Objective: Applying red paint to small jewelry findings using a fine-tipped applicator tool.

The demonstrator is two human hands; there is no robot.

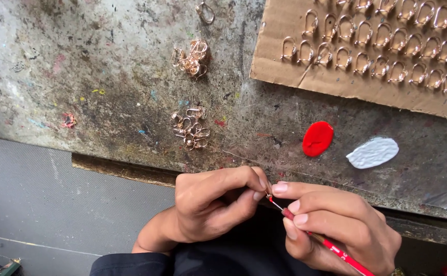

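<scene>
At the near edge of the worn, paint-flecked workbench [106,76], the left hand [213,204] has thumb and forefinger pinched together on a small metal piece [268,194]; it is too tiny to make out clearly, though it looks like one of the gold-coloured clasps. Just to its right, the right hand [336,225] is closed in a pen grip around a thin red brush [331,246], whose tip meets the pinched piece between the two hands. Further back on the bench, toward its middle, lie two loose heaps of gold clasps [191,130], one behind the other. Right of these, near the front edge, sit a red blob of paint [317,138] and a white blob [372,152] side by side, apart. At the far right corner a cardboard sheet [285,20] carries rows of clasps [382,38] standing upright.
</scene>
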